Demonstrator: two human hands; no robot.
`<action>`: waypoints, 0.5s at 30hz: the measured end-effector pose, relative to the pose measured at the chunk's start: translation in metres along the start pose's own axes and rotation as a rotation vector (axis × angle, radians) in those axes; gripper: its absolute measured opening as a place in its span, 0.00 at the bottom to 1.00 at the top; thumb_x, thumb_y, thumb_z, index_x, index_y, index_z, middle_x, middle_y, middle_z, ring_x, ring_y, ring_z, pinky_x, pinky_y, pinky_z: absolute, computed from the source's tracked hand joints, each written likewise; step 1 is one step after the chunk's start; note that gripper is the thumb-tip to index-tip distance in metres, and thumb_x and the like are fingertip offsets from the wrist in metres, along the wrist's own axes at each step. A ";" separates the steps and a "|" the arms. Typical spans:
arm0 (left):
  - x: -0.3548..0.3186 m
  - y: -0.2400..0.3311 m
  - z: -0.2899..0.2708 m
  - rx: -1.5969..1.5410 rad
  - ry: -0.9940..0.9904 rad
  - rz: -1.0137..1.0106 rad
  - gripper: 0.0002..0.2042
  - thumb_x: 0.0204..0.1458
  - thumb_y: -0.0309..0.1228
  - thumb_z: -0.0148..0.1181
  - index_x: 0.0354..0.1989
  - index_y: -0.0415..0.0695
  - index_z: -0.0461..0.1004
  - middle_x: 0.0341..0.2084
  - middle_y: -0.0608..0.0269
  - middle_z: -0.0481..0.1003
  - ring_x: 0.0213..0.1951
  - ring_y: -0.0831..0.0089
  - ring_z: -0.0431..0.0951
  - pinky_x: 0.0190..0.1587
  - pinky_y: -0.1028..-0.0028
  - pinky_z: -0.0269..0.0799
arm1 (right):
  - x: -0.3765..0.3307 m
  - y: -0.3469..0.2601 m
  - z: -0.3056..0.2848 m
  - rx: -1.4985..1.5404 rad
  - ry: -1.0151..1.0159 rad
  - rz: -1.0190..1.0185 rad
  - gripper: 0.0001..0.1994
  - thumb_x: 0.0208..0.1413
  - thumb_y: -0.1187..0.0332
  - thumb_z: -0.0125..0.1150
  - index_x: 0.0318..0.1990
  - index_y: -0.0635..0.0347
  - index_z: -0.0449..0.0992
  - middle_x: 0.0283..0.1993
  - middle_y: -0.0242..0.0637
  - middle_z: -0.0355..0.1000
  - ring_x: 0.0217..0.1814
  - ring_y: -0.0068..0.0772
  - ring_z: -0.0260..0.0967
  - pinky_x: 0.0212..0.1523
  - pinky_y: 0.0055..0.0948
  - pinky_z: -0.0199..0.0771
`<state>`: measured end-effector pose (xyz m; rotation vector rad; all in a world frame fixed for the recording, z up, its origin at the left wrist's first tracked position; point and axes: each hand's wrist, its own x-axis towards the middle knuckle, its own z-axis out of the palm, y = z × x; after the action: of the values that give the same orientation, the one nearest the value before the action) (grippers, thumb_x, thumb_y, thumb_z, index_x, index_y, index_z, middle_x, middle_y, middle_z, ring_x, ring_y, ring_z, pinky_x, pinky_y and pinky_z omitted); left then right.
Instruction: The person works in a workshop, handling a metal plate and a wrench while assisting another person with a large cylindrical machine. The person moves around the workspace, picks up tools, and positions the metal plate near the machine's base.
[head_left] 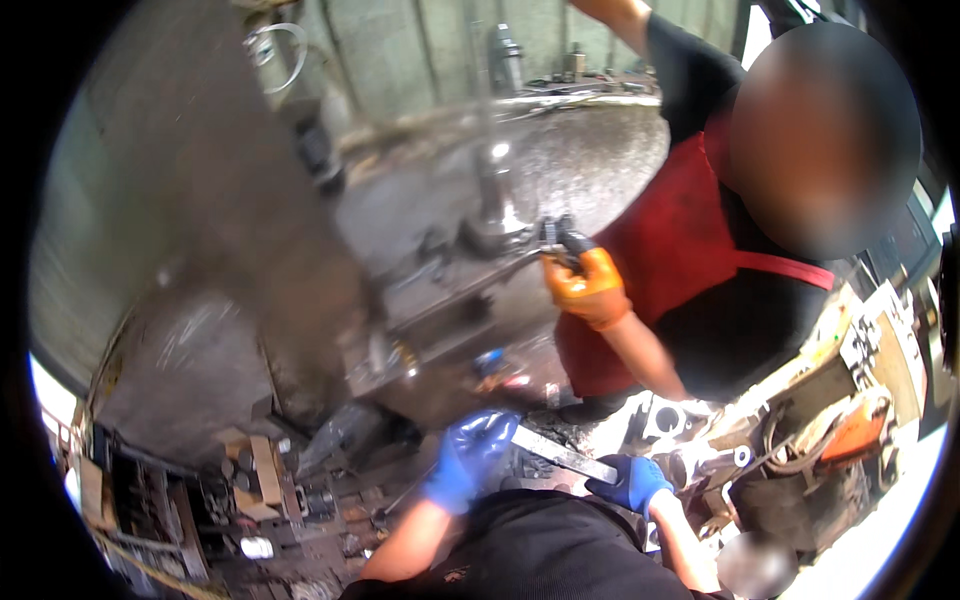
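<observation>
Workshop, seen from the head camera looking down.

Largest: a big round metal vessel, dull grey, its speckled dished face filling the upper middle. A short steel post stands upright at its lower rim, shiny and rounded at the base. A broad grey sheet-metal panel sweeps down the left, scuffed and matte.

A co-worker in a red apron stands at the right, against the vessel. The co-worker's hand in an orange glove is closed round a dark hand tool pressed to the vessel's lower rim, near the post.

Floor at lower left: littered with wood offcuts, blocks and dark scrap. Lower right holds a cluttered machine part, cream and orange, with hoses.

Wearer's hands, both in blue gloves, low in the middle. Left hand is curled shut round one end of a flat metal bar; right hand is closed on the other end. The bar is straight, thin, bare grey steel with a dull sheen, slanting down toward the right hand, held just above the wearer's dark-clad lap and well below the vessel.

Progress, judged: the bar is held clear of the vessel and the machine part alike, so any fitting appears undone. The co-worker's tool work at the rim looks under way.
</observation>
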<state>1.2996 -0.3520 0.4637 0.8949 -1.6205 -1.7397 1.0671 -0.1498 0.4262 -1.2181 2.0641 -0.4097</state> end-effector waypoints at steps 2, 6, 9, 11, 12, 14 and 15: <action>0.011 -0.014 0.012 0.199 -0.066 0.091 0.10 0.68 0.27 0.61 0.50 0.37 0.84 0.39 0.68 0.84 0.42 0.81 0.78 0.48 0.76 0.76 | -0.012 0.011 0.000 0.029 0.033 0.045 0.30 0.52 0.41 0.70 0.58 0.49 0.84 0.49 0.51 0.84 0.53 0.55 0.82 0.57 0.45 0.78; 0.021 0.004 0.043 0.014 -0.202 -0.058 0.11 0.68 0.30 0.62 0.51 0.37 0.84 0.39 0.68 0.84 0.42 0.81 0.78 0.48 0.74 0.76 | -0.033 0.026 -0.005 0.090 0.025 0.159 0.32 0.52 0.39 0.70 0.58 0.49 0.85 0.49 0.51 0.83 0.53 0.56 0.82 0.57 0.46 0.78; 0.027 0.019 0.064 0.166 -0.306 -0.150 0.11 0.67 0.30 0.64 0.52 0.39 0.84 0.39 0.69 0.83 0.40 0.81 0.78 0.47 0.74 0.76 | -0.050 0.046 0.005 0.102 0.087 0.212 0.33 0.51 0.38 0.71 0.57 0.50 0.85 0.49 0.51 0.83 0.53 0.56 0.82 0.57 0.46 0.78; 0.032 0.007 0.067 0.252 -0.395 -0.175 0.10 0.66 0.32 0.65 0.50 0.40 0.84 0.37 0.71 0.82 0.38 0.83 0.76 0.43 0.75 0.75 | -0.062 0.059 0.014 0.090 0.159 0.218 0.33 0.50 0.37 0.72 0.57 0.50 0.85 0.49 0.51 0.83 0.53 0.55 0.81 0.56 0.46 0.78; 0.032 0.011 0.074 0.257 -0.428 -0.234 0.10 0.66 0.34 0.66 0.47 0.40 0.82 0.35 0.72 0.81 0.37 0.84 0.75 0.41 0.75 0.75 | -0.071 0.049 0.002 0.097 0.110 0.296 0.34 0.48 0.36 0.73 0.57 0.49 0.85 0.49 0.50 0.83 0.53 0.54 0.81 0.57 0.46 0.78; 0.042 0.020 0.080 0.342 -0.577 -0.093 0.11 0.66 0.35 0.67 0.46 0.39 0.81 0.34 0.71 0.80 0.36 0.83 0.75 0.42 0.74 0.76 | -0.075 0.062 0.016 0.030 0.196 0.300 0.34 0.48 0.36 0.73 0.57 0.48 0.85 0.49 0.49 0.83 0.53 0.53 0.81 0.57 0.45 0.79; 0.042 0.019 0.083 0.353 -0.601 -0.044 0.11 0.66 0.36 0.67 0.47 0.39 0.81 0.34 0.69 0.81 0.36 0.81 0.76 0.42 0.72 0.77 | -0.078 0.063 0.016 0.061 0.146 0.331 0.35 0.48 0.36 0.74 0.58 0.48 0.84 0.51 0.47 0.83 0.53 0.53 0.82 0.57 0.44 0.79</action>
<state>1.2078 -0.3372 0.4818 0.5808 -2.3645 -1.8993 1.0628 -0.0497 0.4103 -0.8098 2.3094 -0.4095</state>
